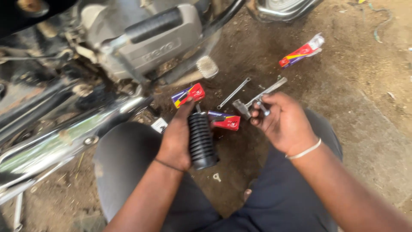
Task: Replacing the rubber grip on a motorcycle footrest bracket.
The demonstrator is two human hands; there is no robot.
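My left hand grips a black ribbed rubber footrest, held upright over my knees. My right hand holds a small metal bolt between fingertips, close to a metal socket tool lying on the dirt. A red, blue and yellow parts box lies between my two hands. Another such box sits just above my left thumb.
A motorcycle engine and chrome exhaust pipe fill the left. A thin spanner, a third packet and a small metal piece lie on the dirt ground. A metal pedal pad sticks out near the engine.
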